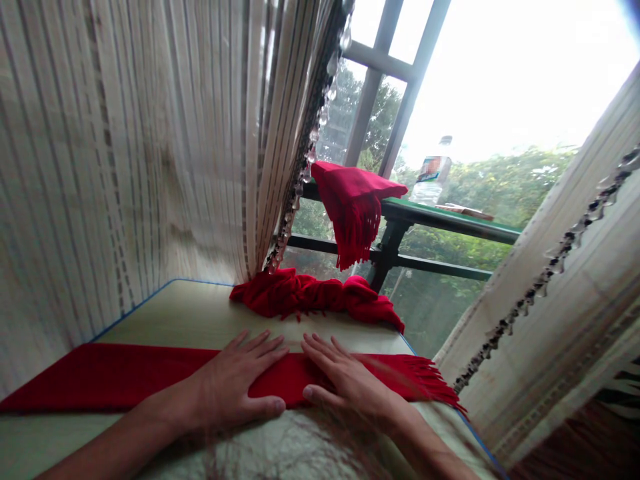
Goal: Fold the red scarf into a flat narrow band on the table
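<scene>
My fingers (261, 347) are spread and flat, gripping nothing. My left hand (243, 373) and right hand (347, 377) lie palm down on the red scarf (135, 377), thumbs pointing toward each other with a gap between. The scarf runs as a long smooth strip across the pale table (165, 313) in front of me, its fringe (440, 383) reaching the right edge. Loose strands of hair (300, 443) hang blurred across my view of the near tabletop and my forearms.

Just past my fingertips, a crumpled red bundle (310, 297) takes up much of the table's far side. Beyond that, another red fringed cloth (350, 193) drapes over the dark railing (450, 227). To its right stand a clear bottle (433, 177) and a flat object (465, 212) that I can't make out.

A striped curtain (150, 133) hangs along the left, its beaded trim (327, 100) slanting down to the bundle and hiding part of the window (380, 67). A second curtain (550, 287) closes in the right. Trees (520, 170) show outside.
</scene>
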`<move>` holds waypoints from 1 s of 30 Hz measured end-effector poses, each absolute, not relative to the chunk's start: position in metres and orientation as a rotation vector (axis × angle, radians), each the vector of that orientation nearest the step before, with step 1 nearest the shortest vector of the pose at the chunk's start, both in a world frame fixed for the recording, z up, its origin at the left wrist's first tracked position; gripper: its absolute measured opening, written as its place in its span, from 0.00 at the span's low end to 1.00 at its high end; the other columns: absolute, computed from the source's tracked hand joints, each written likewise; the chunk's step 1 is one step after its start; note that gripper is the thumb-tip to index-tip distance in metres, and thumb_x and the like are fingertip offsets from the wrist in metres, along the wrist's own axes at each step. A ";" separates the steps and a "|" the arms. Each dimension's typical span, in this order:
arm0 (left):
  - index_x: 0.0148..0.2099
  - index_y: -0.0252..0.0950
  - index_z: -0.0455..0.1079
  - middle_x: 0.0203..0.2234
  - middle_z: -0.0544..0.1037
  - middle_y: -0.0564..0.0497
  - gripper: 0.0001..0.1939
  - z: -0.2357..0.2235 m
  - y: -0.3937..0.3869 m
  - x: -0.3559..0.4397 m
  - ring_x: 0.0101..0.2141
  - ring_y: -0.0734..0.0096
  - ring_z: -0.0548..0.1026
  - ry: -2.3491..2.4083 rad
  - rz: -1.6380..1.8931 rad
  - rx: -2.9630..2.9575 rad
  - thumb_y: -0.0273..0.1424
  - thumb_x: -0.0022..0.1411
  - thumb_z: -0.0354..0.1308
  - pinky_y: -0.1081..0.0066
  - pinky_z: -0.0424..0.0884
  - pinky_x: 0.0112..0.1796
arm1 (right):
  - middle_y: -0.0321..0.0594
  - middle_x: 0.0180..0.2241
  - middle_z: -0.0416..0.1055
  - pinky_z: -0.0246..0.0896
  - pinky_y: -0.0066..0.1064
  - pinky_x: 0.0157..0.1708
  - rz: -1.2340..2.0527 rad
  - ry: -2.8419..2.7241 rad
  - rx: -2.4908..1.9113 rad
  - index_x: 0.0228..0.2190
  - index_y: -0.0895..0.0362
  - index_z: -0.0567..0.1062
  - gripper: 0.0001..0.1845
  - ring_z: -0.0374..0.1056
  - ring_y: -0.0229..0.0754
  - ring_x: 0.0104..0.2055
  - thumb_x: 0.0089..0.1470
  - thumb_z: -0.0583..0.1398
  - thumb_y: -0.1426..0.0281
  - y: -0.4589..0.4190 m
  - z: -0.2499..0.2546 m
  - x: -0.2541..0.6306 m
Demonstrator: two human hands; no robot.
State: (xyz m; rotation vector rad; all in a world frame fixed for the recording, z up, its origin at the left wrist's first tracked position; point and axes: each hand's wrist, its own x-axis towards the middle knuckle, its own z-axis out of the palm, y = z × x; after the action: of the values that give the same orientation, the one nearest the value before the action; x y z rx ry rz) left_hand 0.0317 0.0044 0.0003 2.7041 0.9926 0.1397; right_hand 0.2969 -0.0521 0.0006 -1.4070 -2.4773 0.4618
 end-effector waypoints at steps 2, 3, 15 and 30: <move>0.75 0.41 0.55 0.73 0.52 0.42 0.44 0.002 0.003 0.032 0.72 0.42 0.49 1.004 0.112 2.708 0.57 0.66 0.58 0.39 0.43 0.69 | 0.51 0.73 0.46 0.31 0.54 0.74 0.475 -2.503 -1.416 0.71 0.60 0.54 0.44 0.40 0.52 0.76 0.66 0.54 0.46 -0.052 0.000 0.296; 0.75 0.41 0.55 0.73 0.51 0.43 0.44 0.003 0.003 0.032 0.72 0.42 0.49 1.002 0.108 2.710 0.57 0.66 0.58 0.39 0.43 0.69 | 0.50 0.73 0.47 0.31 0.55 0.74 0.480 -2.504 -1.431 0.71 0.59 0.55 0.44 0.41 0.53 0.76 0.66 0.54 0.46 -0.053 -0.001 0.295; 0.75 0.43 0.54 0.73 0.53 0.42 0.44 0.002 0.005 0.031 0.72 0.42 0.50 0.957 0.131 2.732 0.57 0.66 0.59 0.38 0.45 0.69 | 0.54 0.73 0.47 0.33 0.57 0.73 0.468 -2.447 -1.446 0.71 0.61 0.55 0.43 0.42 0.55 0.76 0.65 0.58 0.50 -0.054 0.003 0.292; 0.75 0.39 0.55 0.73 0.52 0.40 0.48 0.017 -0.005 0.036 0.72 0.41 0.49 1.046 0.003 2.691 0.54 0.61 0.64 0.41 0.44 0.69 | 0.49 0.72 0.50 0.35 0.55 0.73 0.485 -2.396 -1.472 0.70 0.54 0.58 0.43 0.44 0.56 0.75 0.62 0.60 0.50 -0.048 -0.010 0.293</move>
State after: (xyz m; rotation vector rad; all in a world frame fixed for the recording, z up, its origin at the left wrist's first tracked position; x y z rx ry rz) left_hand 0.0360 -0.0053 0.0173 2.6915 1.0462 0.0026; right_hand 0.2932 -0.0484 -0.0103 -1.4723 -2.3965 0.4855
